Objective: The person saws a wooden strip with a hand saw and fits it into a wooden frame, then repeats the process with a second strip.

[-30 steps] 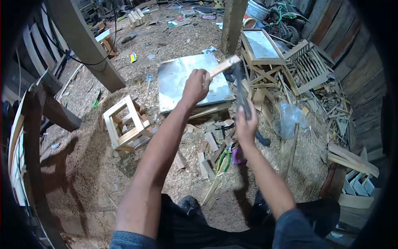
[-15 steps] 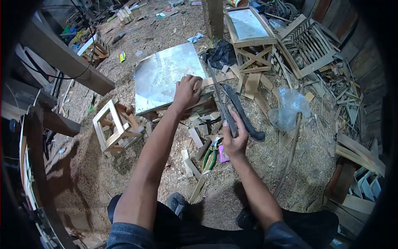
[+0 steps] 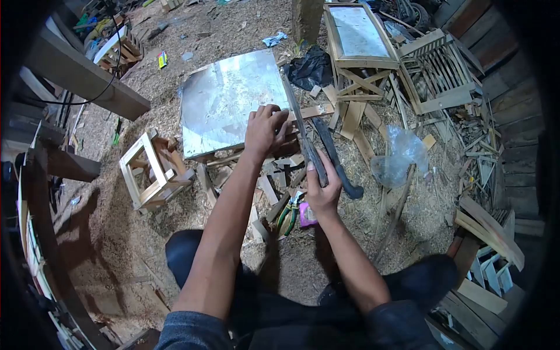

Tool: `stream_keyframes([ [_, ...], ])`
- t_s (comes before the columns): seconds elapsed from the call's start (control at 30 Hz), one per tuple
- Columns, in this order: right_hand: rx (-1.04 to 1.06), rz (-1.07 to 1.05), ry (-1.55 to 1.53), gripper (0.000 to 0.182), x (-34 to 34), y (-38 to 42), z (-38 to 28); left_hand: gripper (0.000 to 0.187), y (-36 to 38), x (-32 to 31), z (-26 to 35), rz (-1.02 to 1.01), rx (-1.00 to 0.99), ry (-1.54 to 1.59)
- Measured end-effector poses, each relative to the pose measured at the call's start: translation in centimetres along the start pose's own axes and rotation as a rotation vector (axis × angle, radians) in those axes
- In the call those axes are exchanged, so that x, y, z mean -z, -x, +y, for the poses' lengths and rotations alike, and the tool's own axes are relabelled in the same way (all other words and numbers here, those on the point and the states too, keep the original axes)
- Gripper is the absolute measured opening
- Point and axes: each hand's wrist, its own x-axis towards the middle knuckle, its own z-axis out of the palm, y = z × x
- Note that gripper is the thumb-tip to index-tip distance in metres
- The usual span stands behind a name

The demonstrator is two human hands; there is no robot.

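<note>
Wood shavings cover the floor (image 3: pixel 227 23), with plank walls (image 3: pixel 516 128) at right and thick posts (image 3: pixel 87 73).

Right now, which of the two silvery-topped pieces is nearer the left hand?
The low, squarish table, whose near right corner is beside the left hand; the narrower wood-framed stand is farther off.

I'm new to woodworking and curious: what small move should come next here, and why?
Probably shift the left hand slightly away from the long dark tool: its fingers hold the light wooden strip close to where the tool, gripped by the right hand, crosses it.
</note>
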Motion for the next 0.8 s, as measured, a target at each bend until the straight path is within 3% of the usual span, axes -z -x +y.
stream_keyframes([
  [0.1,-0.028,0.021,-0.025,0.039,0.2,0.0,-1.6,0.028,0.1,0.1,-0.2,-0.01,-0.009,0.029],
  [0.23,0.1,0.037,0.027,0.041,0.0,0.3,-1.6,0.027,-0.2,-0.2,-0.3,-0.002,-0.004,0.02],
  [0.43,-0.112,-0.055,-0.021,0.044,1.2,1.8,-2.1,0.028,-0.3,-0.1,-0.8,-0.006,-0.053,0.053],
  [0.6,-0.01,-0.01,0.028,0.043,0.5,1.5,-1.2,0.032,-0.1,-0.6,-1.2,0.008,-0.073,-0.018],
  [0.7,-0.147,-0.02,-0.089,0.044,0.2,2.3,-1.1,0.03,0.0,-0.2,-0.8,-0.011,-0.019,0.064],
  [0.8,-0.06,0.0,-0.009,0.045,0.5,2.1,-1.0,0.026,-1.3,0.4,-1.2,-0.145,-0.05,0.098],
])
